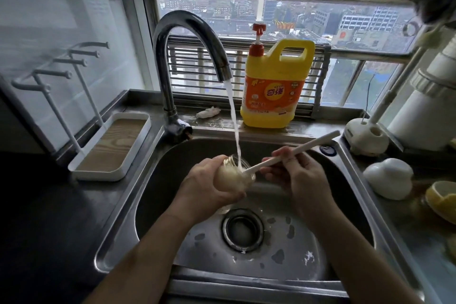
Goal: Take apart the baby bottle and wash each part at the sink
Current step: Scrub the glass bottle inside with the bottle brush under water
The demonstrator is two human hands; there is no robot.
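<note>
Over the steel sink (128, 205), the clear bottle (234, 175) is tilted with its threaded mouth up and toward the tap (192, 39); the water stream (233, 116) falls into it and pale suds fill its body. The left hand (207, 187) grips the bottle. The right hand (298, 175) clasps a white brush handle (296, 153) whose end sits inside the mouth. A yellow detergent jug (276, 86) stands on the ledge behind

The yellow dish soap jug (275, 86) on the ledge behind the sink carries an orange label with two large Chinese characters, 奇强, and small Latin letters above them that seem to read KEON, while its finer print is too small to read.
</note>
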